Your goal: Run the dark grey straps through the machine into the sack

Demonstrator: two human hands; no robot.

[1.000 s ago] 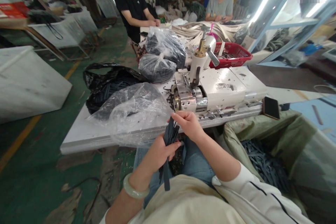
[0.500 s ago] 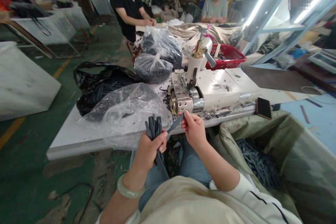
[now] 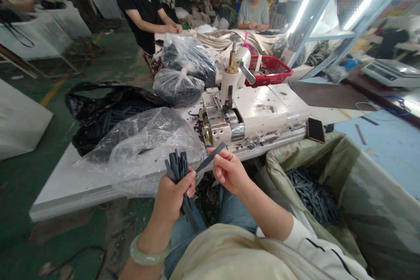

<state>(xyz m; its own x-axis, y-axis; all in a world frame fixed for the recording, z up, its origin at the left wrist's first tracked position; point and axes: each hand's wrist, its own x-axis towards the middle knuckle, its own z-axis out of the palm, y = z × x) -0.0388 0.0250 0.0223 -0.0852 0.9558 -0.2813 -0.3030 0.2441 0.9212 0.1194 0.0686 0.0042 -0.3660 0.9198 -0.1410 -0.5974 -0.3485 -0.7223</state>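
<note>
My left hand (image 3: pixel 175 194) is closed round a bundle of dark grey strips (image 3: pixel 177 164), flat leather-like pieces whose ends fan out above the fist. One single strip (image 3: pixel 210 158) slants up to the right from the thumb of that hand. Around its upper part are the curled fingers of my right hand (image 3: pixel 229 170), with one fingertip behind it and the strip's end sticking out beyond. Just past both hands stands a white machine with metal rollers (image 3: pixel 226 127), apparently a leather-skiving or splitting machine, on a white table (image 3: pixel 75 188).
Clear plastic (image 3: pixel 151 148) and a black bag of strips (image 3: pixel 111 113) lie left of the machine. Behind are tied bags (image 3: pixel 180 85) and a red basket (image 3: pixel 272 72). A phone (image 3: pixel 315 130) lies near a green sack (image 3: pixel 348 153) holding strips. Two people work across the table.
The view has turned right, so the scene sits further left. My right fingers have shifted from the single strip's tip to lower along it, and its end now shows free.
</note>
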